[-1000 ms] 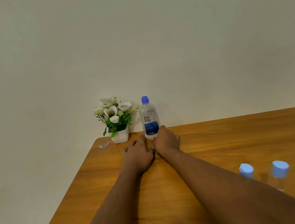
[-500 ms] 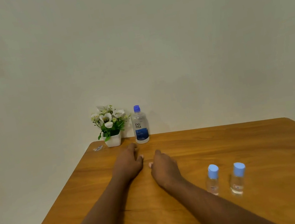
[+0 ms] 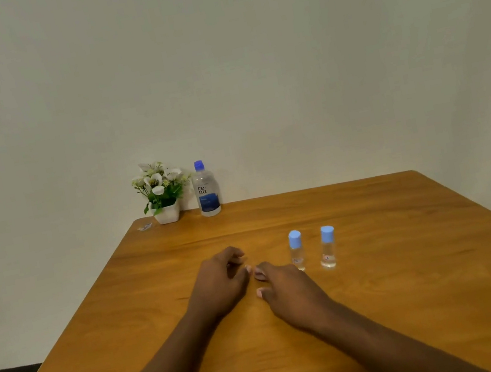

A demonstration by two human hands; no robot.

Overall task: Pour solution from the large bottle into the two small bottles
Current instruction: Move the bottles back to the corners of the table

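Both hands are idling mid-table, holding nothing. Left hand (image 3: 221,280) is resting on the wood with fingers loosely curled. Right hand (image 3: 283,289) is lying just beside it, fingers bent inward toward the left's. The tips are touching or just apart, can't tell at this resolution. Neither is gripping anything.

Large bottle (image 3: 206,189), clear with blue label and blue cap, is standing upright at the far edge of the table (image 3: 413,254), against the wall and just beside a small pot of white flowers (image 3: 163,197). It's sitting well apart from both hands, straight ahead of the left one. That reads as a parked spot outside the work zone, so getting it is calling for a full forward reach.

The two small bottles are standing upright side by side, near each other but not touching. Left small bottle (image 3: 296,250) is sitting just beyond the right hand; right small bottle (image 3: 327,246) is standing further right. Both are wearing blue caps. Placement makes sense: receivers staged close to the right hand, easy to uncap and steady.

Judgement: task is sitting at zero, with all three caps on and nothing poured. Likely next step is fetching the large bottle or uncapping the small ones.

Small flat scrap (image 3: 145,226) is lying at the far-left corner, irrelevant.
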